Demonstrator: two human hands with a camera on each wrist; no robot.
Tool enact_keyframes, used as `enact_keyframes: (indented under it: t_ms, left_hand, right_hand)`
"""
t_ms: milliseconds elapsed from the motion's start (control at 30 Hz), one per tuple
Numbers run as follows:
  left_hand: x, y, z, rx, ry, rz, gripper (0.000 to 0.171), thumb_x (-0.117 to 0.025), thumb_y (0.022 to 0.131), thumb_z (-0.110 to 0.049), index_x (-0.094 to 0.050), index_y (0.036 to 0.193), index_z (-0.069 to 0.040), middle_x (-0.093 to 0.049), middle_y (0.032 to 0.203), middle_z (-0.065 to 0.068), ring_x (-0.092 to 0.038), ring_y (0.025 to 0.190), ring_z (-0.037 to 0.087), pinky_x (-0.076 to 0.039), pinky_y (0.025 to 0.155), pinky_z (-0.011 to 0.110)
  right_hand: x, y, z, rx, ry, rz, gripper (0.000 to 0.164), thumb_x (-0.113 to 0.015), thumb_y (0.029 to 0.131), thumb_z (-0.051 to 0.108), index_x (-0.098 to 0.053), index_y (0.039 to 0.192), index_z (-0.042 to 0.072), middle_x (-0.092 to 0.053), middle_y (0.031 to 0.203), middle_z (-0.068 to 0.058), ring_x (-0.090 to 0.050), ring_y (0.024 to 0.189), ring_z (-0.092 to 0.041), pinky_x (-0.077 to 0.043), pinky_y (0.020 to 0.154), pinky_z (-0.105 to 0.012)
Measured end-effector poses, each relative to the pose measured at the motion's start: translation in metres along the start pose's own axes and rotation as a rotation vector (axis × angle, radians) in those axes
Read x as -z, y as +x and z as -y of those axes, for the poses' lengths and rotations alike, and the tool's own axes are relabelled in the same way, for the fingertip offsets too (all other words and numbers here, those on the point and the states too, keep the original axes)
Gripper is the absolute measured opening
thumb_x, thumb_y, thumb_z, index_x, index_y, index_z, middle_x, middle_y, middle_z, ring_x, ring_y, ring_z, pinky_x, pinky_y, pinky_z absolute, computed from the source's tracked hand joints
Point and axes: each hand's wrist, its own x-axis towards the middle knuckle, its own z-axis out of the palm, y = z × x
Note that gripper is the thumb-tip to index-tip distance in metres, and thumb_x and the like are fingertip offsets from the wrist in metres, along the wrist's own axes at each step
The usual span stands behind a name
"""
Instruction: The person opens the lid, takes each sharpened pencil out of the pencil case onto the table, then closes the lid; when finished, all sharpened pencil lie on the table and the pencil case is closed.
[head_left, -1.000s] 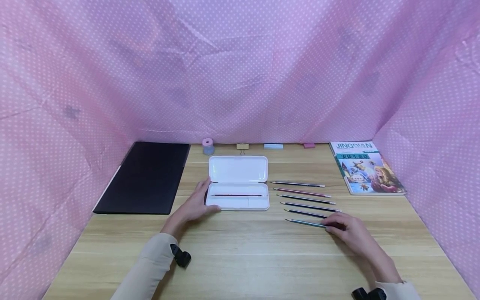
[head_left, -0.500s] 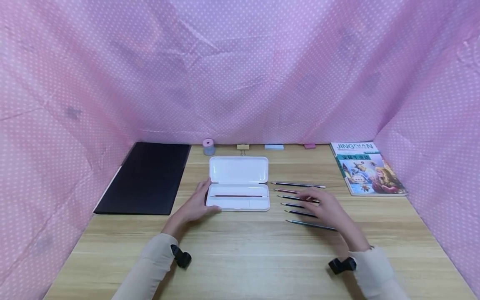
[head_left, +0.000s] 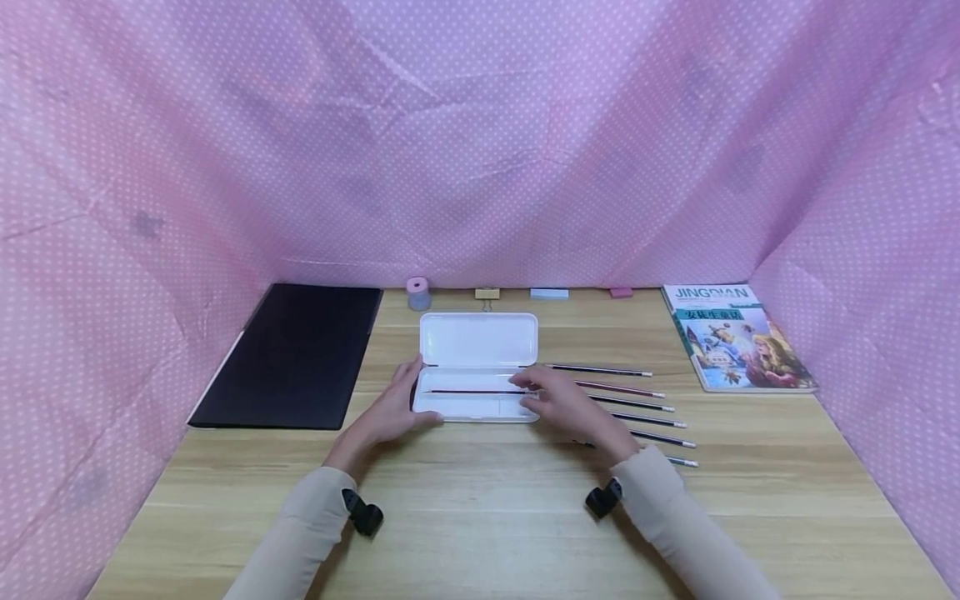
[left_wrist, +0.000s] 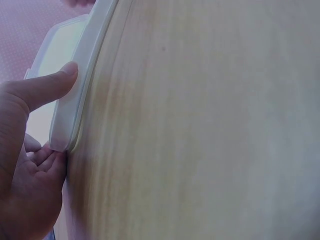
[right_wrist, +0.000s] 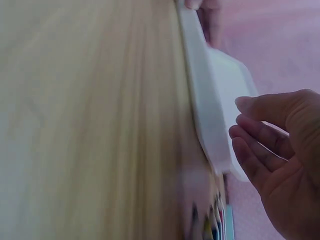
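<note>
A white pencil case lies open on the table, its lid tipped back. Inside the tray lies one dark red pencil. My left hand grips the case at its left end; in the left wrist view the thumb is on the front wall and the fingers are round the corner. Over the tray's right end hovers my right hand, thumb and fingers apart with nothing between them, near the end of the red pencil. Several pencils lie in a row to the right, partly hidden by the right hand and forearm.
A black folder lies at the left, a book at the right. Along the back edge stand a pink-and-grey cylinder, a binder clip, a light blue block and a pink block. Pink dotted cloth surrounds the table.
My right hand has left the teal pencil at the bottom of the row and swung left over the case. My left hand stays on the case.
</note>
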Motion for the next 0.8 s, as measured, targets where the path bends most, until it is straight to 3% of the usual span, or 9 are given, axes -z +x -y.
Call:
enact_keyframes:
  t_ms: [133, 233, 400, 800]
  left_hand:
    - [0.0, 0.0, 0.0, -0.001, 0.001, 0.002, 0.112, -0.076, 0.07, -0.047, -0.002, 0.149, -0.018, -0.022, 0.145, 0.008, -0.025, 0.132, 0.023, -0.023, 0.107, 0.044]
    - [0.0, 0.0, 0.0, -0.002, 0.0, 0.005, 0.112, -0.075, 0.07, -0.048, -0.002, 0.149, -0.019, -0.021, 0.146, 0.008, -0.024, 0.132, 0.023, -0.023, 0.107, 0.045]
    - [-0.001, 0.0, 0.001, -0.006, 0.003, 0.001, 0.111, -0.076, 0.07, -0.046, -0.003, 0.149, -0.018, -0.021, 0.146, 0.008, -0.024, 0.133, 0.023, -0.022, 0.108, 0.045]
    - [0.0, -0.001, 0.001, -0.017, -0.01, -0.006, 0.11, -0.077, 0.071, -0.043, -0.003, 0.149, -0.02, -0.024, 0.144, 0.008, -0.027, 0.131, 0.023, -0.023, 0.107, 0.045]
  right_hand:
    - [-0.008, 0.015, 0.003, 0.017, -0.123, 0.038, 0.031, -0.058, 0.089, 0.009, -0.059, 0.12, 0.012, -0.06, 0.114, 0.0, -0.054, 0.108, -0.014, -0.043, 0.093, -0.033]
    - [-0.01, 0.022, 0.005, -0.015, -0.16, 0.068, 0.03, -0.056, 0.09, 0.007, -0.061, 0.119, 0.013, -0.062, 0.11, 0.003, -0.055, 0.103, -0.01, -0.044, 0.09, -0.031]
    - [-0.008, 0.024, 0.008, -0.08, -0.076, 0.101, 0.029, -0.054, 0.091, 0.005, -0.062, 0.117, 0.017, -0.062, 0.105, 0.006, -0.054, 0.098, -0.007, -0.044, 0.087, -0.028]
    - [-0.006, 0.025, 0.007, -0.005, -0.032, 0.06, 0.02, -0.06, 0.087, 0.002, -0.069, 0.103, 0.011, -0.064, 0.097, 0.003, -0.057, 0.092, -0.01, -0.047, 0.082, -0.029]
